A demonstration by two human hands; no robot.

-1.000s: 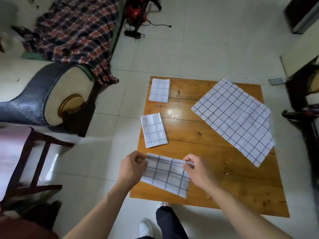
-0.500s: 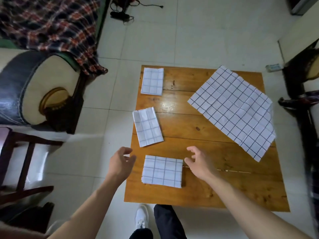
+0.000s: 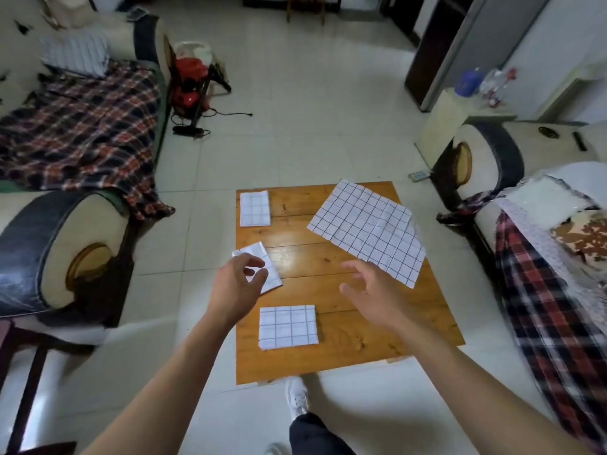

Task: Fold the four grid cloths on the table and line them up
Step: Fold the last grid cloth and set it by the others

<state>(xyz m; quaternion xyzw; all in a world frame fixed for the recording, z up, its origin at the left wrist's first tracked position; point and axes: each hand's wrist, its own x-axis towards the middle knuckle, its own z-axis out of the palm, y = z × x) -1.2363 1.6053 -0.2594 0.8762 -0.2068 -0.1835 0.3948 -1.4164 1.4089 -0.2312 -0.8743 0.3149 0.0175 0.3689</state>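
1. grid cloths were the job, and the largest of them, the unfolded cloth (image 3: 368, 231), lay spread flat and skewed across the far right part of the wooden table (image 3: 345, 356), one corner hanging past the right edge.
2. i judged three of four done: the far folded cloth (image 3: 255, 208), the middle folded cloth (image 3: 274, 274) and the near folded cloth (image 3: 288, 326) sat in a rough column down the left side, well apart from one another, the middle one turned askew and poking over the left edge.
3. the step in hand looked like the reach for the last cloth; the next move would call for catching a near corner or edge and drawing it toward the body to begin folding.
4. the right hand (image 3: 371, 293) hovered just short of the big cloth's near edge, fingers spread and gently bent, holding nothing.
5. the left hand (image 3: 236, 287) hung above the middle folded cloth, fingers loosely curled; it gripped nothing i could see, though whether it brushed the cloth i could not tell.
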